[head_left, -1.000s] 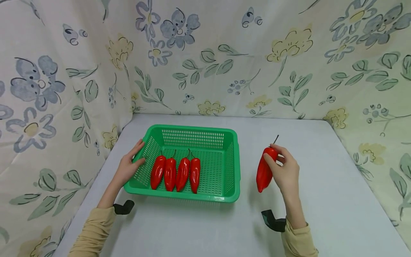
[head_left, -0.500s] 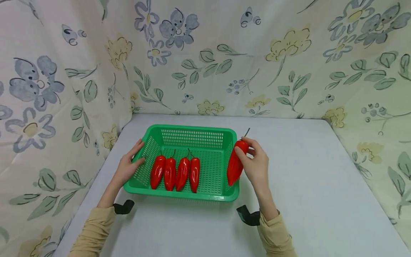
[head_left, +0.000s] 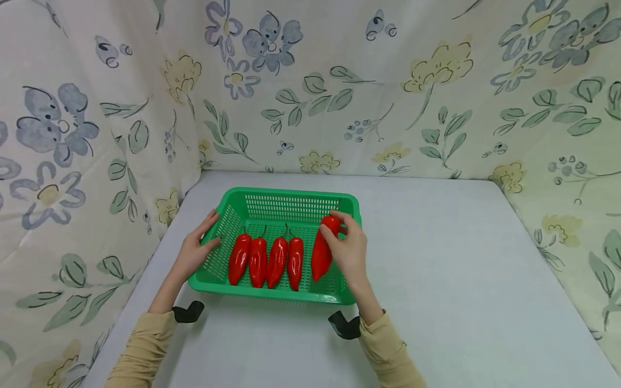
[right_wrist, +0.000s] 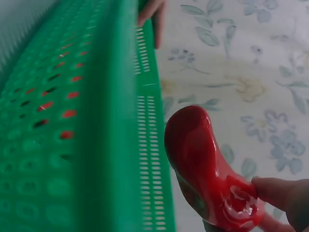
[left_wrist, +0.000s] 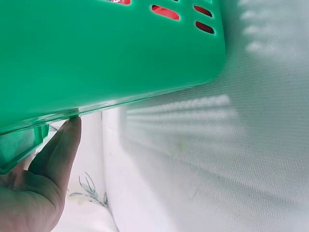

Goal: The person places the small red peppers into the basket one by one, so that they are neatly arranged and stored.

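Observation:
My right hand (head_left: 348,245) pinches a glossy red pepper (head_left: 320,256) near its stem end, thumb on one side and fingers on the other. The pepper hangs tip down over the right part of a green plastic basket (head_left: 301,297). In the right wrist view, the held pepper (right_wrist: 195,154) overlaps the wallpaper-like cloth, beyond the basket's rim. Several red peppers (head_left: 277,262) lie side by side on the basket's floor, stems pointing away. At the basket's left side, my left hand (head_left: 191,253) rests with straight, spread fingers on the rim. Its fingers (left_wrist: 67,150) touch the edge in the left wrist view.
The basket stands on a white table (head_left: 461,280). A flowered cloth (head_left: 310,97) hangs behind the table and along its sides. Each wrist wears a black camera mount, one by the left sleeve (head_left: 188,312) and one by the right sleeve (head_left: 345,326).
My right hand has carried the pepper leftward from above the table, across the basket's right rim and over its inside. My left hand and the basket have stayed in place.

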The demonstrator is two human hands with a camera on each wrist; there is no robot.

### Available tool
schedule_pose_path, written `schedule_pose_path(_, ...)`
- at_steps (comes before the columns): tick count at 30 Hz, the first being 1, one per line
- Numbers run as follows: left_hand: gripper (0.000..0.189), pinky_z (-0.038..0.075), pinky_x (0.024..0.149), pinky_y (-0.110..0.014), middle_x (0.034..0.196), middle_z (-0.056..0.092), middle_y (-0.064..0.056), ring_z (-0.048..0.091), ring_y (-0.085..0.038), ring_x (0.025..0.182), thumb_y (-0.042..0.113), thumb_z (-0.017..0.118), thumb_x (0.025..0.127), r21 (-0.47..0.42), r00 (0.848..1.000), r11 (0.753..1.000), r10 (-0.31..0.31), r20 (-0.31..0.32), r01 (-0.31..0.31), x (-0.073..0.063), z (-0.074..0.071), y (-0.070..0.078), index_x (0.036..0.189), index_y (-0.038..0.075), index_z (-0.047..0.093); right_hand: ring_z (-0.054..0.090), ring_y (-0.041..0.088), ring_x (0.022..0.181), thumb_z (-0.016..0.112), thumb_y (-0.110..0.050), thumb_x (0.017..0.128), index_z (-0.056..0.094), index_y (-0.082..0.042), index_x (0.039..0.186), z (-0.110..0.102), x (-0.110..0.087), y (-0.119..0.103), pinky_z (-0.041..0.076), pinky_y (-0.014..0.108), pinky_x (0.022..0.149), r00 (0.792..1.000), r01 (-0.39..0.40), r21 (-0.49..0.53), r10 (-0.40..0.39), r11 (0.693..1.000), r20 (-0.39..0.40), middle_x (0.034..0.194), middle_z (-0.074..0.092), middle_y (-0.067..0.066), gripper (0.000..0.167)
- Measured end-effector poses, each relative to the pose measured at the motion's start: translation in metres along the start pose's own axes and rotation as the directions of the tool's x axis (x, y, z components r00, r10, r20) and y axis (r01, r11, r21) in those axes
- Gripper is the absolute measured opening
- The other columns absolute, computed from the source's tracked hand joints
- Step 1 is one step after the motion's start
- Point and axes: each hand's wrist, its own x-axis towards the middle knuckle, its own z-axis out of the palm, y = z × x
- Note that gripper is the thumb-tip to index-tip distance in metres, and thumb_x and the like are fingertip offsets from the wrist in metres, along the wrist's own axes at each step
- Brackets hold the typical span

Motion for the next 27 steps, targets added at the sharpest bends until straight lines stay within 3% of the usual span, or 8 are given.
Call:
schedule_pose_path(10, 0.062, 0.023, 0.111, -0.061, 0.159, 0.018, -0.005, 0.014, -0.033, 0.146, 0.004, 0.054, 0.093, -0.01, 1.0, 1.0, 0.003, 0.005, -0.003, 0.001, 0.002, 0.001, 0.149, 0.013, 0.03, 0.06, 0.028, 0.096, 0.066, -0.014, 0.088, 0.06, -0.005, 0.121, 0.029, 0.001, 0.026, 0.058, 0.039, 0.069, 0.999, -0.015, -0.152, 0.008, 0.988, -0.045, 0.113, 0.061, 0.014, 0.035)
schedule_pose_path(19, 0.062, 0.022, 0.11, -0.063, 0.159, 0.017, -0.003, 0.013, -0.032, 0.146, 0.006, 0.055, 0.093, 0.001, 1.0, 1.0, 0.004, 0.007, -0.004, -0.001, -0.001, 0.003, 0.15, 0.015, 0.03, 0.059, 0.03, 0.093, 0.067, -0.011, 0.087, 0.059, -0.003, 0.119, 0.048, 0.008, 0.03, 0.057, 0.038, 0.068, 0.998, -0.05, -0.3, 0.06, 0.953, 0.023, 0.11, 0.058, 0.018, 0.034)
schedule_pose_path(27, 0.063, 0.023, 0.109, -0.063, 0.159, 0.017, -0.003, 0.014, -0.034, 0.146, 0.005, 0.056, 0.093, 0.01, 1.0, 1.0, 0.003, 0.005, -0.003, -0.001, -0.001, 0.001, 0.15, 0.015, 0.03, 0.058, 0.03, 0.091, 0.067, -0.01, 0.086, 0.058, -0.001, 0.114, 0.059, 0.008, 0.037, 0.053, 0.038, 0.069, 0.992, -0.036, -0.381, 0.08, 0.924, 0.098, 0.105, 0.058, 0.02, 0.031)
